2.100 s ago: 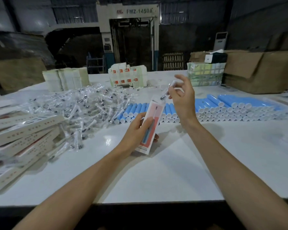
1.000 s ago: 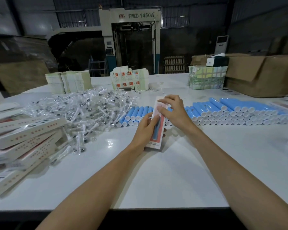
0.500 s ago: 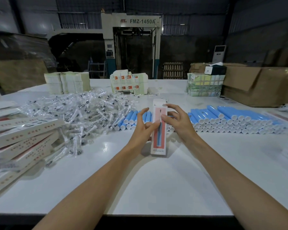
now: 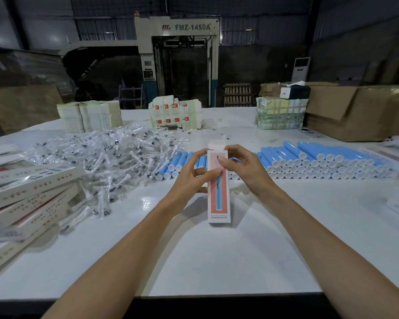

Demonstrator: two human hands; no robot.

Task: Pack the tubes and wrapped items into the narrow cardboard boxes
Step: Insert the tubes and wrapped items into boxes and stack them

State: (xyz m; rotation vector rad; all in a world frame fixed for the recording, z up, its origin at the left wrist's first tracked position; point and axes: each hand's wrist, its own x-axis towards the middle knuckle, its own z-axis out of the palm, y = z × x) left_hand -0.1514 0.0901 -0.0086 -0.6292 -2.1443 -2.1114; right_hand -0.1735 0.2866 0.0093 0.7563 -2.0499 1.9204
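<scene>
**Inspection note: one narrow box in both hands, centre of tabletop**

Item under handling: a narrow cardboard box [image 4: 218, 203], white with a red front panel and a blue tube pictured on it. It sits at the centre of the white tabletop [image 4: 194, 261], long axis pointing away from the person. Whether its near end rests on the surface cannot be told.

Hands: the left hand [image 4: 189, 178] grips the box's left edge at mid-length, fingers curled round it. The right hand [image 4: 247, 169] holds the upper right part, with a fingertip pressed on the front panel near the far end. The two hands are close together, with only the box between them. A white end section shows above the red panel; whether that end is closed cannot be determined.

Stock on the tabletop:
- Blue tubes [image 4: 320, 162] with white caps, lying in a stacked row just behind the hands and running off to the right.
- Clear-wrapped items [image 4: 106, 153] in a loose heap at left centre.
- Narrow boxes [image 4: 25, 187] piled at the left edge.
- Bundles of flat cartons [image 4: 90, 116] along the far edge.

Beyond the tabletop: a brown carton [image 4: 355, 111] at right and a machine [image 4: 184, 27] marked FMZ-1450A.
</scene>
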